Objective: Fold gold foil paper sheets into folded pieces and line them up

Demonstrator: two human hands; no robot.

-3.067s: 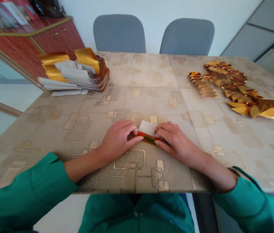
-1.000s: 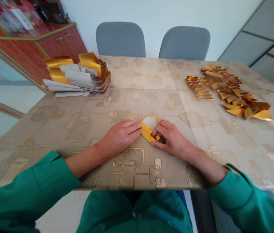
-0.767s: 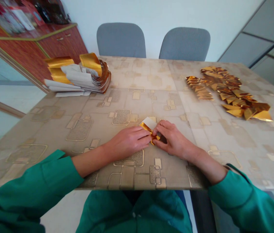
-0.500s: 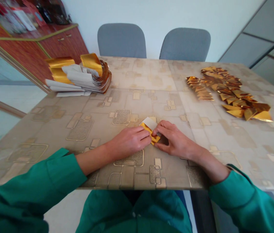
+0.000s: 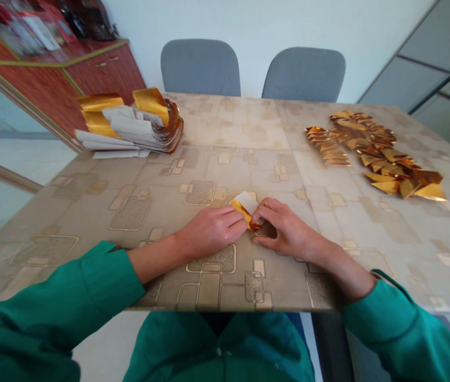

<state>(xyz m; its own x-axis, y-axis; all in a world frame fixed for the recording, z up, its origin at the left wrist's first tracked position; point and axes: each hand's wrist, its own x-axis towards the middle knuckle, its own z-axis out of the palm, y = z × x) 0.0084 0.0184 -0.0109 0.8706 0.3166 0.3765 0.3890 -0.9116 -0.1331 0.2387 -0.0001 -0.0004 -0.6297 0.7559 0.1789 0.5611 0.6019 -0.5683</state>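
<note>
A small piece of gold foil paper [image 5: 241, 208] with a pale back lies on the table between my hands, partly folded. My left hand [image 5: 216, 229] has its fingers closed over the paper's left side. At the right side, my right hand [image 5: 283, 227] pinches the paper with curled fingers, the thumb lower and nearer me. The paper's near part is bent up and shows a reddish-gold shine. My fingers hide some of its edges.
A thick stack of gold and white paper sheets [image 5: 141, 127] rests at the table's far left. Folded gold paper pieces [image 5: 388, 154] lie in rows at the far right. Two grey chairs [image 5: 200, 68] stand behind the patterned table [image 5: 217, 175].
The paper's near gold part has been turned up and away from me, so less of it shows toward the table's front edge. Both hands have stayed nearly in place.
</note>
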